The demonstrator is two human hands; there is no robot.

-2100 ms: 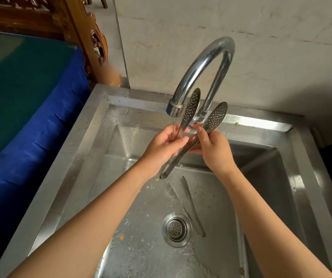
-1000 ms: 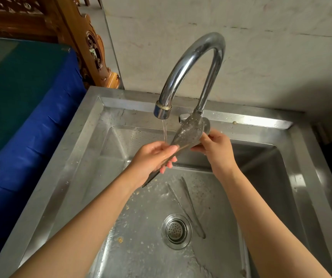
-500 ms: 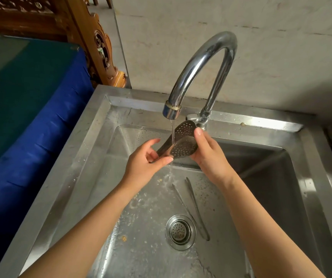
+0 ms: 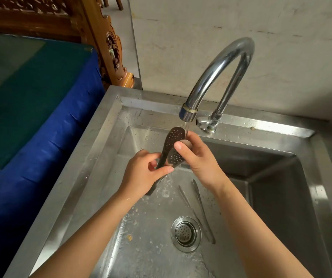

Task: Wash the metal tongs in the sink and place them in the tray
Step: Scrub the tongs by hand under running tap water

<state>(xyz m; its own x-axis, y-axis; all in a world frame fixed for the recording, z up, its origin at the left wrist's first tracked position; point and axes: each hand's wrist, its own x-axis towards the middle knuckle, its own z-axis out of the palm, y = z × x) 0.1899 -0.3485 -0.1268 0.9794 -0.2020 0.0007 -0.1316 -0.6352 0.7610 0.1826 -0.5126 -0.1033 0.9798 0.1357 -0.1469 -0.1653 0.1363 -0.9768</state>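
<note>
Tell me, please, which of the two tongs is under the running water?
The perforated-head tongs held in both hands; the slim plain tongs lie untouched on the sink floor beside the drain.

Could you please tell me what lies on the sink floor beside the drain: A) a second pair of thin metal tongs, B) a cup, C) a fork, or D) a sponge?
A: thin metal tongs lie on the sink floor right beside the drain.

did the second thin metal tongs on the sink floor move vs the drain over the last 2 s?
No. The thin metal tongs lie just right of the round drain strainer, angled as before; only the camera shifted.
</note>
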